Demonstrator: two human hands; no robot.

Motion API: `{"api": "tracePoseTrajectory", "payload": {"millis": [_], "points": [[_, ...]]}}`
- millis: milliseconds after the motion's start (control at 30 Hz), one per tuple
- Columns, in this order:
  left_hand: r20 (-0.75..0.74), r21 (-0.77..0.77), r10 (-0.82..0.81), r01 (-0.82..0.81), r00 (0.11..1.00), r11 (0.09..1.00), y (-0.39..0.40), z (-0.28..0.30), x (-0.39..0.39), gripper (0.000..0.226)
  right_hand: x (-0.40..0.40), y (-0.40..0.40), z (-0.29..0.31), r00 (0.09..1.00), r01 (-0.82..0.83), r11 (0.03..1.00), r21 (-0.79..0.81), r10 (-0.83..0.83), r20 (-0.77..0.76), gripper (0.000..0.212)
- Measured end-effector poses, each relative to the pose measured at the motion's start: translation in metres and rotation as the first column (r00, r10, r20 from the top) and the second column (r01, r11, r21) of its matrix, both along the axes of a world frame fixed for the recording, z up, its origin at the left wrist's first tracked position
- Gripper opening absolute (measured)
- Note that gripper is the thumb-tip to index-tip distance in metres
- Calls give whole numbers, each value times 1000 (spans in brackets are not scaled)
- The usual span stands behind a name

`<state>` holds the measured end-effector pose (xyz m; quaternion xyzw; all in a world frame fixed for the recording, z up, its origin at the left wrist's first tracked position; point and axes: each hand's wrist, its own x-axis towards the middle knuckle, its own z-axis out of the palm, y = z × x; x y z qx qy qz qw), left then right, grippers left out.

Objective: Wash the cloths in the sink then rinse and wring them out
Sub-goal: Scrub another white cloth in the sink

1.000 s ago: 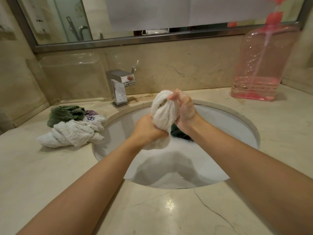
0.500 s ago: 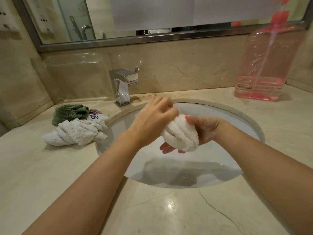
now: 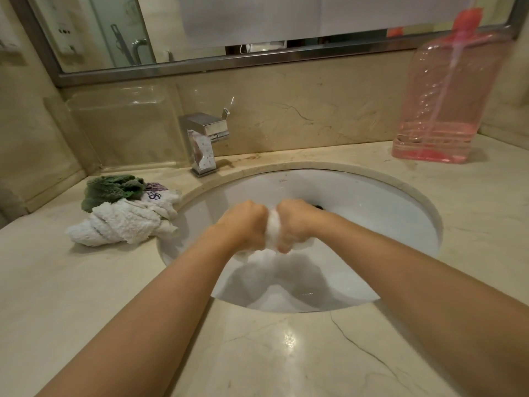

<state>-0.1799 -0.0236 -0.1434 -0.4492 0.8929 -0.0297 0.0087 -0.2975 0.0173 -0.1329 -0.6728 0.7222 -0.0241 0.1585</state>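
Head view. Both forearms reach forward over the white oval sink (image 3: 372, 202), which is set into the beige marble desk (image 3: 286, 353). The left hand (image 3: 243, 224) and the right hand (image 3: 294, 222) meet knuckle to knuckle above the basin, each with its fingers curled tightly round the same white cloth (image 3: 273, 230). The cloth is bunched into a narrow roll between the two fists; only a short strip of it shows between them, with a little more hanging out below the right hand. The cloth is held clear above the basin floor, over the middle of the bowl. A small dark shape (image 3: 318, 207) shows just behind the right wrist, low against the basin wall; what it is cannot be told.

On the desk to the left of the sink lies a pile of further cloths. A twisted white cloth on the desk (image 3: 120, 224) lies nearest the viewer, its end reaching the sink's rim. A green cloth (image 3: 111, 190) lies behind it, and a pale cloth with dark markings (image 3: 156, 196) lies between the green one and the sink's rim.

A square chrome faucet (image 3: 204, 141) stands at the back left of the basin, against the marble backsplash. A clear pink pump bottle (image 3: 446, 104) stands on the desk at the back right, well apart from the hands, with pink liquid in its lower part. A metal-framed mirror (image 3: 200, 70) runs along the wall above.
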Motion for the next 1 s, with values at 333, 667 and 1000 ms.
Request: {"api": "tracePoseTrajectory", "payload": {"millis": [333,667,1000], "points": [[-320,367,185,-58,929,928,-11,-3,2,16,-3,-11,-16,960,-195,877,-439,79,-270,27],[-494,637,259,143,830,757,-9,3,11,10,-11,-14,-15,894,-434,610,-662,202,-400,41],[-496,696,290,175,819,696,-7,2,13,47,-17,-10,-10,861,-496,586,-641,236,-451,39]]}}
